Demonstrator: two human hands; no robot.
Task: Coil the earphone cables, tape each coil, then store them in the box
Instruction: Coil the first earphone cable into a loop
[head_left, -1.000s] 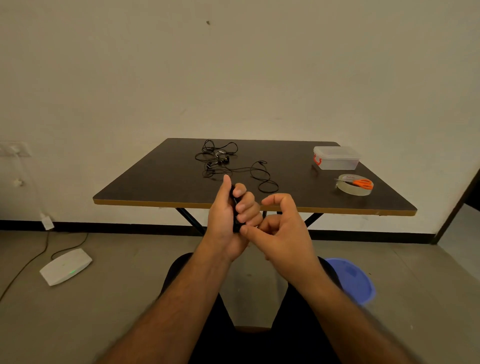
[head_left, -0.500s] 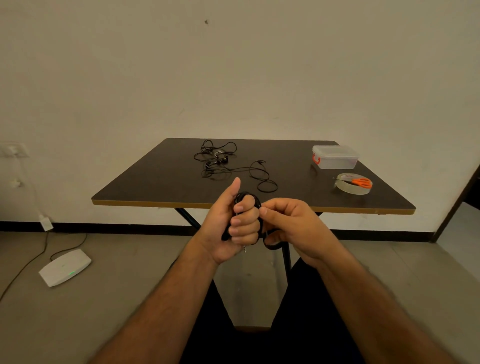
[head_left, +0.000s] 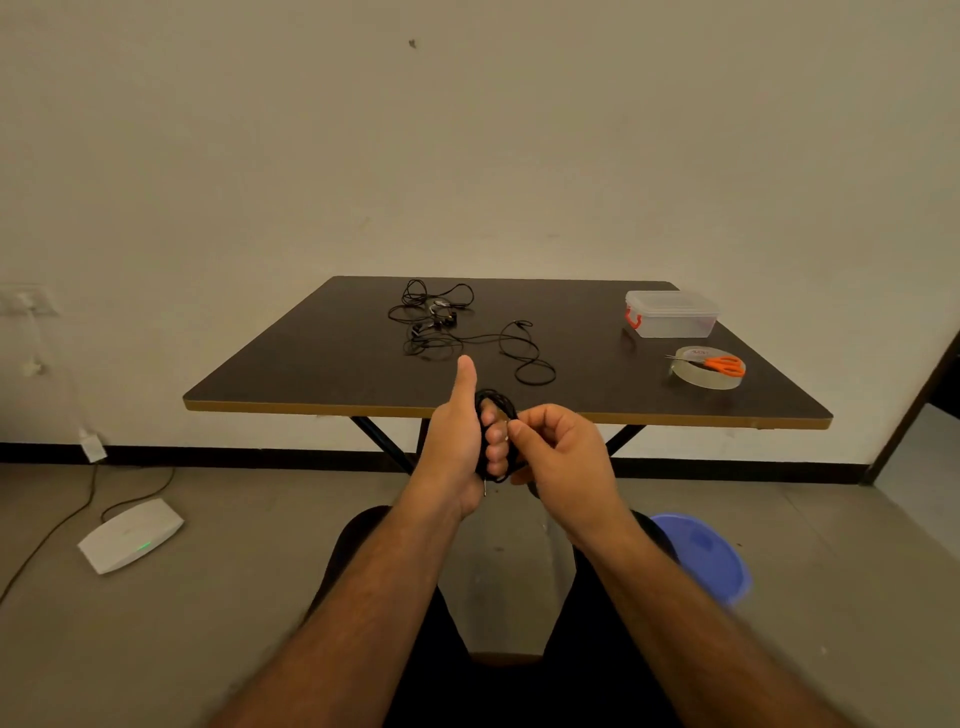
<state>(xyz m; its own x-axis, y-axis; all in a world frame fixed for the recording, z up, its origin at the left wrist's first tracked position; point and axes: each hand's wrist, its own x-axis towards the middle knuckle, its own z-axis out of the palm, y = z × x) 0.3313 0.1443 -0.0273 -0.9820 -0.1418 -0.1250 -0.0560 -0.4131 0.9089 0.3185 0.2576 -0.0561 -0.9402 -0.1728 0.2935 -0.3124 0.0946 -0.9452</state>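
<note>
Black cable coil (head_left: 496, 402) around left hand (head_left: 457, 452)

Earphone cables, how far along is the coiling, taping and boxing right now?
Nothing looks finished yet. In hand: the left hand has one black cable wound round its fingers, and the right hand pinches that coil. Left: the loose earphone cables lie uncoiled on the table, the tape roll sits untouched with the scissors on it, and the box has its lid on.
</note>
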